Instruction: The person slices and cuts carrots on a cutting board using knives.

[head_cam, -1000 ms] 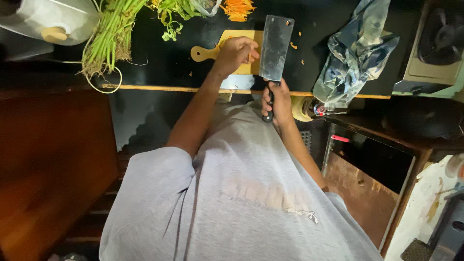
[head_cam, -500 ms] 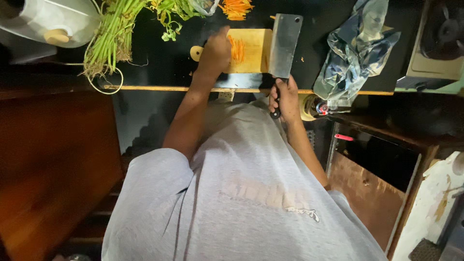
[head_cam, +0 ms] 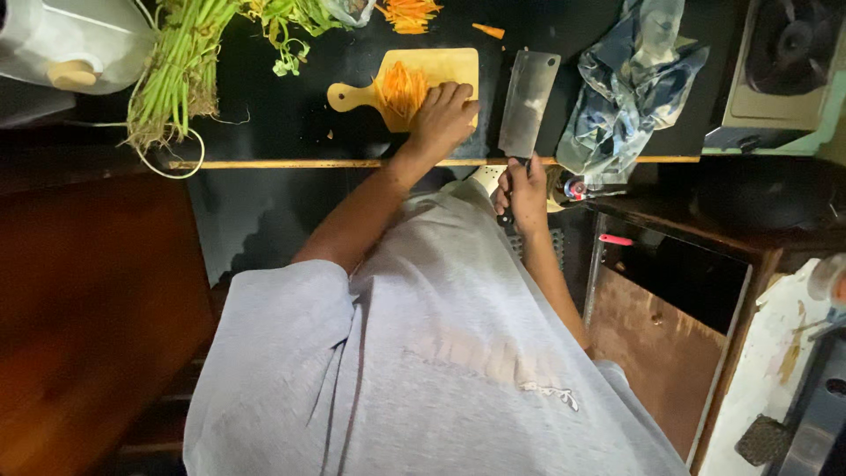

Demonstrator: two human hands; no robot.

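A small wooden cutting board (head_cam: pixel 454 63) with a handle lies on the dark counter. Thin orange carrot strips (head_cam: pixel 401 88) are heaped on its middle. My left hand (head_cam: pixel 443 115) rests palm down on the board's near right part, fingers touching the strips. My right hand (head_cam: pixel 523 189) grips the dark handle of a broad steel cleaver (head_cam: pixel 527 104) at the counter's front edge. The blade lies just right of the board, pointing away from me.
A bunch of green stalks (head_cam: pixel 176 79) and leafy herbs (head_cam: pixel 291 22) lie at the left. More carrot strips (head_cam: pixel 410 13) sit beyond the board. A crumpled blue-white bag (head_cam: pixel 630 88) lies right of the cleaver, with an appliance (head_cam: pixel 784 70) beyond. A white container (head_cam: pixel 70 44) stands far left.
My left hand slid from the board's left side to its right side, uncovering the carrot strips. The cleaver stayed beside the board's right edge in my right hand.
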